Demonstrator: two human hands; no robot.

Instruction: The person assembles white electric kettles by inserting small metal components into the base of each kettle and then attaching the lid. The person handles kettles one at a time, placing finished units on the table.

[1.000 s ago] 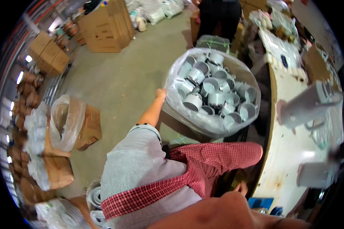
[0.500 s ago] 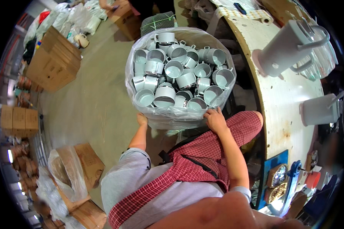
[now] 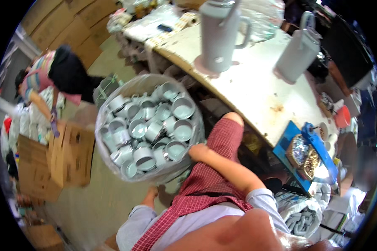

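Though the left hand (image 3: 152,192) near 6 o'clock of the clear bag (image 3: 199,129) is blurred, fingers too smeared to tell, the right hand (image 3: 198,152) shows at the bag's 4 o'clock edge, fingers curled in, pinch or not can't be told. Bag sits open at 9 o'clock of view centre, heaped with jumbled pale-grey handled mugs (image 3: 154,130), lower ones buried; counter (image 3: 255,79) at 2 o'clock.
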